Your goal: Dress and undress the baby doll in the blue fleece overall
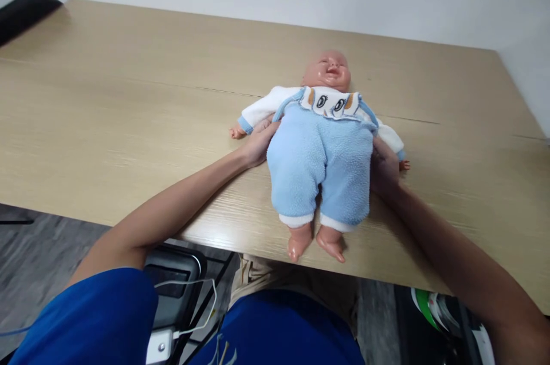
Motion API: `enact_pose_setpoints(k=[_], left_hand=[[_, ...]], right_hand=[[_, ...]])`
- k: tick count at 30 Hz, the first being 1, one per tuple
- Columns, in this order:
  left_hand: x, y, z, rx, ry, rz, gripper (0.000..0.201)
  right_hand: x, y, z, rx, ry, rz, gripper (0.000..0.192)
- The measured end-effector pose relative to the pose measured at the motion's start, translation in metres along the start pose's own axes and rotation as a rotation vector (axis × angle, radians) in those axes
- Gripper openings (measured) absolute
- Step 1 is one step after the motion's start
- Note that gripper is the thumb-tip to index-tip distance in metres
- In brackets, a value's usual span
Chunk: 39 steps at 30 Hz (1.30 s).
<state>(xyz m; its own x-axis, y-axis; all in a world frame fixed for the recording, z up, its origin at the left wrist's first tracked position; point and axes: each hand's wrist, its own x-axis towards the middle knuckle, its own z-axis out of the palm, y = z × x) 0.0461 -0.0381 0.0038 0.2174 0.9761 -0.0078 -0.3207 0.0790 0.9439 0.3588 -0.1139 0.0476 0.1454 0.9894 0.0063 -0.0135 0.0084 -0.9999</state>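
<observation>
A baby doll (322, 153) lies on its back on the wooden table, head toward the wall and bare feet near the front edge. It wears light blue fleece overalls (296, 153) over a white top with blue cuffs; a pair of embroidered eyes shows on the bib (330, 102). My left hand (261, 141) grips the doll's side below its outstretched arm, the fingertips partly hidden by the cloth. On the opposite side, my right hand (384, 164) is closed against the overalls, its fingers mostly tucked behind the doll.
The light wooden table (150, 90) reaches back to a white wall. A black curved object (28, 12) stands at the far left. Below the front edge are a dark case (174, 273), a white adapter (160, 346) with a cable, and a dark container at right.
</observation>
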Motion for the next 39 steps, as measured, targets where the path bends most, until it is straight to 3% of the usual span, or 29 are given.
enact_pose_setpoints(k=[3, 7, 15, 20, 25, 29, 39], left_hand=[[0.002, 0.008, -0.004, 0.029, -0.102, -0.001, 0.073], [0.003, 0.014, -0.008, 0.027, -0.165, 0.002, 0.071], [0.005, 0.010, -0.010, 0.033, -0.148, -0.001, 0.072], [0.007, 0.006, -0.009, 0.025, -0.115, -0.001, 0.065], [0.008, 0.006, -0.014, 0.048, -0.149, -0.035, 0.045], [0.010, 0.006, -0.020, 0.077, -0.153, -0.053, 0.031], [0.009, -0.001, -0.005, 0.069, -0.037, 0.033, 0.050]], right_hand=[[0.006, -0.001, -0.003, -0.024, -0.038, -0.069, 0.023], [0.011, 0.005, -0.005, -0.065, -0.048, -0.156, 0.023], [0.011, 0.014, -0.012, -0.255, 0.067, -0.295, 0.020], [0.016, 0.015, -0.007, -0.133, -0.031, -0.236, 0.024], [0.022, 0.017, -0.010, -0.085, -0.147, -0.195, 0.025], [0.026, 0.021, -0.015, -0.064, -0.181, -0.151, 0.039], [0.022, 0.030, -0.006, -0.022, -0.129, -0.096, 0.046]])
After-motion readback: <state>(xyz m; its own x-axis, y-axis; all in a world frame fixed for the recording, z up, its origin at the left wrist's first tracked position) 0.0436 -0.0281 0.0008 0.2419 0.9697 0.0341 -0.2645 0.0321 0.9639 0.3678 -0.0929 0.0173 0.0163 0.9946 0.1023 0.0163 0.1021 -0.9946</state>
